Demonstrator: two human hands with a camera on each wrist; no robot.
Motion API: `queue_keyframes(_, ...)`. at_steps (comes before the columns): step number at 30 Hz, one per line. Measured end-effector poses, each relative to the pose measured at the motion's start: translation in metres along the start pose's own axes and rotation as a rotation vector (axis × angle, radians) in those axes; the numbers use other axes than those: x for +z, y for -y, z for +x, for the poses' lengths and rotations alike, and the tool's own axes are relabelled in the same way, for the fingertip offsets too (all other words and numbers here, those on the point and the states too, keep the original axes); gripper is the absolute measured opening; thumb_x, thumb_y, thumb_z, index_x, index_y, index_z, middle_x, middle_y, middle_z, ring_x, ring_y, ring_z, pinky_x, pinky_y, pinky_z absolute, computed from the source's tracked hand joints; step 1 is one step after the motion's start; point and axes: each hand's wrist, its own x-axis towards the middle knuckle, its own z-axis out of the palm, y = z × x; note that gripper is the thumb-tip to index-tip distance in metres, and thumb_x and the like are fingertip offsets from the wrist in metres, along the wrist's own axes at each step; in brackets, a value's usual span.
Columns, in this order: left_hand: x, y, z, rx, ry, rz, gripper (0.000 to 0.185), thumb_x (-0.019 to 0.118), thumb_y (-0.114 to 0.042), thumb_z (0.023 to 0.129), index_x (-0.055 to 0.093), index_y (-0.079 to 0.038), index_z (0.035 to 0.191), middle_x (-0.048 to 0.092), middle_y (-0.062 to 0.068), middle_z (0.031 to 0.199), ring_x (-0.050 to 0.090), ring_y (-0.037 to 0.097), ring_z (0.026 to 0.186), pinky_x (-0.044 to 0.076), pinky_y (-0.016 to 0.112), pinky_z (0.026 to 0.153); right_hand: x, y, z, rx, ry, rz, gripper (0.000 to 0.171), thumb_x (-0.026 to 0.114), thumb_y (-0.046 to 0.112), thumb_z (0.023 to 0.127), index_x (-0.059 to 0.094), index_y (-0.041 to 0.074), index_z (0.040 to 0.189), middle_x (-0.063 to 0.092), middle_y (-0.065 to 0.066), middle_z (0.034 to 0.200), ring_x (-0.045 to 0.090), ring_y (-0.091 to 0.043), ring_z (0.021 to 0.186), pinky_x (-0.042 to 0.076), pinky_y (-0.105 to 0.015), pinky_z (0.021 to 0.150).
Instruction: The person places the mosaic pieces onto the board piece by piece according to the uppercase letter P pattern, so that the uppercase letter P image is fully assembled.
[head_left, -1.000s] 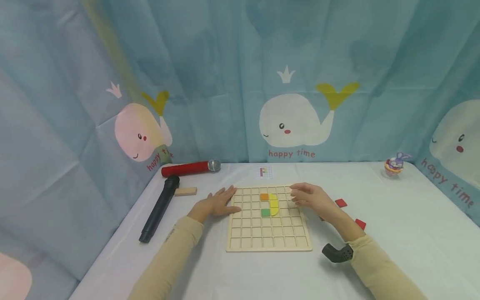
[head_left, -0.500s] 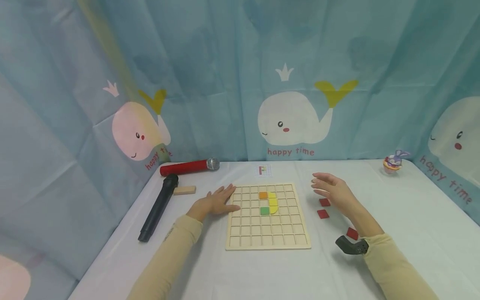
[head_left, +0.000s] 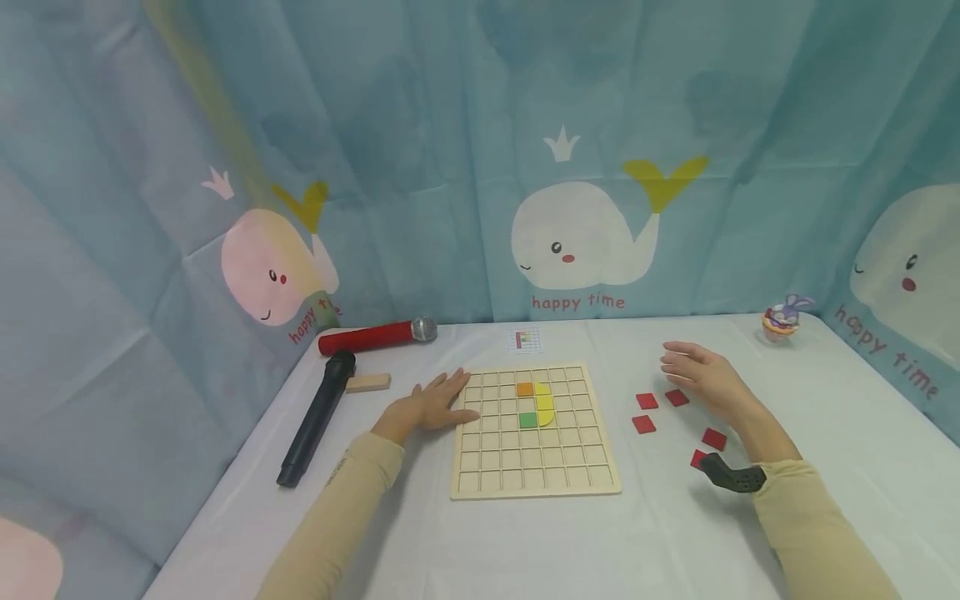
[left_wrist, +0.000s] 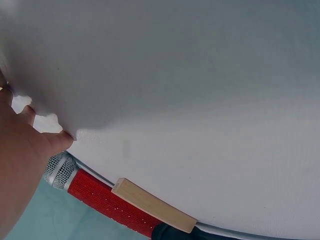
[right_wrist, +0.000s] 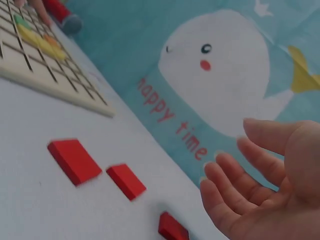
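A wooden grid board [head_left: 534,471] lies flat on the white table, with an orange tile [head_left: 525,389], a green tile [head_left: 528,420] and a yellow half-round piece [head_left: 546,404] in its cells. My left hand [head_left: 431,406] rests flat at the board's left edge, fingers straight. My right hand [head_left: 701,372] hovers empty, fingers relaxed, just above several red square tiles [head_left: 647,401] scattered on the cloth right of the board. The right wrist view shows the red tiles [right_wrist: 74,160] below the open palm [right_wrist: 265,195], and the board's corner [right_wrist: 60,87].
A red microphone [head_left: 372,337], a black microphone [head_left: 317,417] and a small wooden block [head_left: 367,382] lie at the left. A small pattern card [head_left: 527,340] sits behind the board. A bunny toy [head_left: 783,317] stands at the far right. Whale-print curtains close in the table.
My right hand has left the board's top right and swung rightward to above the red tiles, uncovering more of them. The left hand stays put.
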Motion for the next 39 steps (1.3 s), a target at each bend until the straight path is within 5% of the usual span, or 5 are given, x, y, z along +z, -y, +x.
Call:
queue_keyframes(10, 0.002, 0.001, 0.000, 0.004, -0.002, -0.001, 0.087, 0.049, -0.061, 0.090, 0.013, -0.015, 0.155, 0.009, 0.005, 0.159, 0.005, 0.028, 0.144, 0.007, 0.059, 0.110, -0.014, -0.020, -0.004, -0.040, -0.029, -0.309, 0.058, 0.058, 0.027, 0.097, 0.036, 0.001, 0.144, 0.043, -0.028, 0.137, 0.043, -0.046, 0.123, 0.034, -0.063, 0.097)
queue_keyframes(23, 0.003, 0.002, 0.001, 0.011, -0.019, -0.009, 0.088, 0.049, -0.063, 0.089, 0.014, -0.016, 0.154, 0.011, 0.003, 0.159, 0.006, 0.028, 0.144, 0.008, 0.060, 0.109, -0.006, -0.022, -0.005, -0.117, -0.012, -0.483, 0.054, 0.069, 0.006, 0.085, 0.047, -0.002, 0.134, 0.050, -0.031, 0.128, 0.047, -0.049, 0.117, 0.044, -0.057, 0.090)
queue_keyframes(39, 0.003, 0.003, 0.000, 0.012, -0.021, -0.015, 0.087, 0.049, -0.062, 0.089, 0.014, -0.016, 0.155, 0.010, 0.003, 0.159, 0.006, 0.028, 0.144, 0.008, 0.060, 0.109, -0.005, -0.024, -0.004, -0.092, -0.033, -0.590, 0.052, 0.072, 0.011, 0.083, 0.052, -0.001, 0.129, 0.059, -0.024, 0.114, 0.051, -0.045, 0.111, 0.043, -0.058, 0.091)
